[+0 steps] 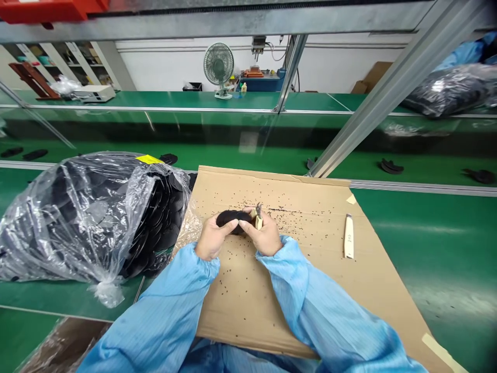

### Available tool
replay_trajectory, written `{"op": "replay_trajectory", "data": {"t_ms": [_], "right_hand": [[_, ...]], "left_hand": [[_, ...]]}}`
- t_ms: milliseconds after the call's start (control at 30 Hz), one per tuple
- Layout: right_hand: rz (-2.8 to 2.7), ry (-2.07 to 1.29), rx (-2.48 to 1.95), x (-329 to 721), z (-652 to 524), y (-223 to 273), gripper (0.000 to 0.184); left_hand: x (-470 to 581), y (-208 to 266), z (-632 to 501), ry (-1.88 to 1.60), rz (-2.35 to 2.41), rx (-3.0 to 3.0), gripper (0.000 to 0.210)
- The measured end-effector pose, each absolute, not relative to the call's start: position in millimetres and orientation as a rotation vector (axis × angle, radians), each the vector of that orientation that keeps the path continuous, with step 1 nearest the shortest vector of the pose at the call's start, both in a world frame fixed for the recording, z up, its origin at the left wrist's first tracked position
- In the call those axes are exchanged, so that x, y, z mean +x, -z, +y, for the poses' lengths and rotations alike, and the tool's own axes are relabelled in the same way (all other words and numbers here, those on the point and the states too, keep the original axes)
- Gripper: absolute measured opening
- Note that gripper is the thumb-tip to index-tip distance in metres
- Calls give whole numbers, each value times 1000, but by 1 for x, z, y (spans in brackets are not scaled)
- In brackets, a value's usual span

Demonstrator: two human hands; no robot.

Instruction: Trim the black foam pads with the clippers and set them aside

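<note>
My left hand (212,239) and my right hand (266,235) meet over a sheet of cardboard (306,274) on the green bench. Between them I hold a flat black round part (232,218); the left fingers pinch its near edge. The right hand also grips small cutters (258,215) with pale yellowish handles, the metal tip pointing up beside the part. Tiny black trimmings lie scattered over the cardboard around both hands. Both arms are in light blue sleeves.
A large clear plastic bag (77,212) stuffed with black parts sits left of the cardboard. A pale knife-like tool (348,237) lies on the cardboard to the right. Metal frame posts (373,98), a fan (218,65) and loose black parts (391,166) lie beyond.
</note>
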State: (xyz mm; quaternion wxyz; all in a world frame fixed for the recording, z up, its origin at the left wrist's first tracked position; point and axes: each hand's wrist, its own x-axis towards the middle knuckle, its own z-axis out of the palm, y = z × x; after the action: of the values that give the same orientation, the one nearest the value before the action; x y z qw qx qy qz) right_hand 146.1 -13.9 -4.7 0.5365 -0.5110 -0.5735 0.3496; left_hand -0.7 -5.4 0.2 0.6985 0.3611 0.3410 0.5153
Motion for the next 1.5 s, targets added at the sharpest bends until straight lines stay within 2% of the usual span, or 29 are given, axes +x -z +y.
{"op": "replay_trajectory", "data": {"t_ms": [167,767,1033,1133,1300,1500], "right_hand": [[-1285,-950,-1181,146,-13,4,43],[-1175,-968,-1124,141,-15,-7,41],[-1337,-846,-1164,141,-21,-11,31],[-1463,-777,-1043,138,-27,-10,29],[-1564,-515,-1047,136,-31,-13,10],[-1701,-433,-1006,137,-33,-18,8]], "left_hand": [[-2,-1,-5,-1192,769,837,28],[2,-3,-9,-1175,707,943,24],[1,-4,-7,-1133,702,703,41],[-4,-6,-3,-1029,687,563,39],[-7,-7,-5,-898,617,474,35],[-7,-9,-10,-852,604,534,43]]}}
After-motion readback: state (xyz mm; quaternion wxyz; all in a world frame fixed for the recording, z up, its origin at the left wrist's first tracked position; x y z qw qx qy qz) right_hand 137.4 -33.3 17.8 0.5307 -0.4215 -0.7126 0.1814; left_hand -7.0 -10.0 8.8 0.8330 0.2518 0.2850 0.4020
